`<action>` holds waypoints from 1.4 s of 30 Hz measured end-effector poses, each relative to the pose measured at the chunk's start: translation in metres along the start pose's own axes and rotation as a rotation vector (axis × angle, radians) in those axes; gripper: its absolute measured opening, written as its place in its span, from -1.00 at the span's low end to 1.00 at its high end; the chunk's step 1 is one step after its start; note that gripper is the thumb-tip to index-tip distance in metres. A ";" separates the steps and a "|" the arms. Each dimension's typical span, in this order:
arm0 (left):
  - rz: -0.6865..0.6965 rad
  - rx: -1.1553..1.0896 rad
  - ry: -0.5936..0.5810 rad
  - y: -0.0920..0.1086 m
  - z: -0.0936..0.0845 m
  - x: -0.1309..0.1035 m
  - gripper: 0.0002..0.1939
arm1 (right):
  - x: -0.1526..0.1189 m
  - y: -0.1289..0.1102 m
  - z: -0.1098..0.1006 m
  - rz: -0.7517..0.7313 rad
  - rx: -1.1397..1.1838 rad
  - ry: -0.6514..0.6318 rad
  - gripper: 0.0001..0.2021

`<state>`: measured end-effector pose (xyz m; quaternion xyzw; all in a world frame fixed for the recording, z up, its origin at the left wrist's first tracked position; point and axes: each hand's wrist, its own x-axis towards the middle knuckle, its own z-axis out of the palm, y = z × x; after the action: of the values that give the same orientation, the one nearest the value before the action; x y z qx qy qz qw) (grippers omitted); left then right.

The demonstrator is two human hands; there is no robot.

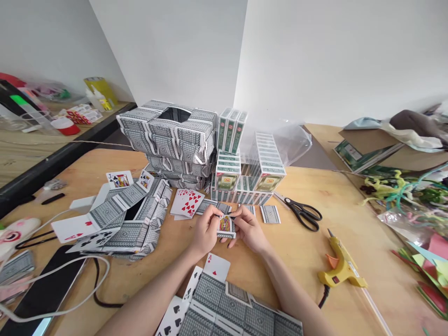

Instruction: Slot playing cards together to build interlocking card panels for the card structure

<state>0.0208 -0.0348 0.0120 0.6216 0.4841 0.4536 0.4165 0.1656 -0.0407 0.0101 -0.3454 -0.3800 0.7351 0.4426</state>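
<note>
Both my hands meet over the middle of the table around one face card (226,225). My left hand (207,230) pinches its upper left part, and my right hand (248,228) has its fingers at the upper right part. Below my wrists lies a panel of joined patterned cards (224,305), with an ace of diamonds (216,267) at its top edge. Just behind my hands are a fan of heart cards (188,203) and several face-down cards (270,214). A woven card structure (140,219) sits to the left.
Stacked card-covered boxes (175,135) and packs of cards (229,175) stand at the back. Scissors (304,212) and a yellow glue gun (341,268) lie right. A black phone (45,289) and white cable (66,270) are left; craft scraps (432,266) are far right.
</note>
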 end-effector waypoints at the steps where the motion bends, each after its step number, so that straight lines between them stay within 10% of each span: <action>1: 0.003 -0.003 -0.002 0.000 0.000 0.000 -0.88 | -0.001 -0.001 -0.001 -0.001 0.004 -0.014 -0.84; 13: 0.051 0.014 -0.073 0.001 -0.005 -0.006 -0.88 | 0.002 0.000 -0.003 0.387 0.121 -0.259 -0.63; 27: 0.121 -0.002 -0.123 0.000 -0.006 -0.001 -0.85 | -0.001 0.000 -0.001 0.267 0.059 -0.215 -0.61; 42: -0.115 -0.007 -0.161 0.002 -0.002 0.003 -0.75 | -0.001 0.001 -0.001 0.098 -0.204 -0.037 -0.61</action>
<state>0.0195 -0.0318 0.0151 0.6258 0.4823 0.3794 0.4815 0.1661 -0.0416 0.0088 -0.3930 -0.4435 0.7197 0.3617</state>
